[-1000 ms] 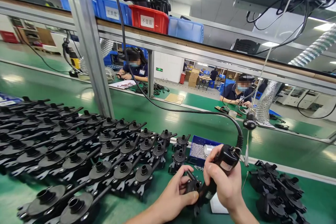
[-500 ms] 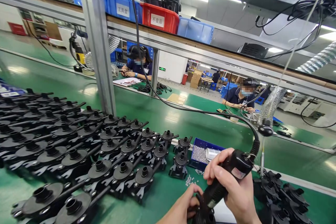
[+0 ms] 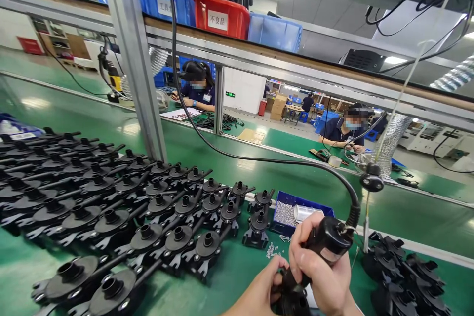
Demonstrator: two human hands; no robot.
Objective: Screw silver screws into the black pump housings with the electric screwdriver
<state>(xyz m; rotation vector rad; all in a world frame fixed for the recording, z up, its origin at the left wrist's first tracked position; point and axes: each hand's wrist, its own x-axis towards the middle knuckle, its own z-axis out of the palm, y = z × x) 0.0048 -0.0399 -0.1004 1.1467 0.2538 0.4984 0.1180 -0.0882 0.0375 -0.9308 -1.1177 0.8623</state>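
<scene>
My right hand (image 3: 326, 276) is wrapped round a black corded electric screwdriver (image 3: 333, 239) at the bottom right of centre, its cord rising from the top end. The tool's lower end points down at a black plastic assembly (image 3: 294, 302), cut off by the frame's bottom edge. My left hand (image 3: 259, 289) grips that assembly from the left, with fingers curled near the tool's tip. The tip itself is hidden. Just beyond my hands lie small loose metal pieces (image 3: 273, 251) and a blue bin (image 3: 282, 227) holding small metal parts and a clear cylindrical container (image 3: 307, 213).
Rows of similar black assemblies (image 3: 111, 217) fill the green bench to the left; several more (image 3: 402, 271) lie at right. A metal upright (image 3: 135, 59) and a shelf with a red bin (image 3: 222, 17) stand ahead. Two people (image 3: 198, 84) sit at the opposite bench.
The view has shifted slightly. The screwdriver and my right hand have moved a little down and left, closer to my left hand. Both hands keep their hold.
</scene>
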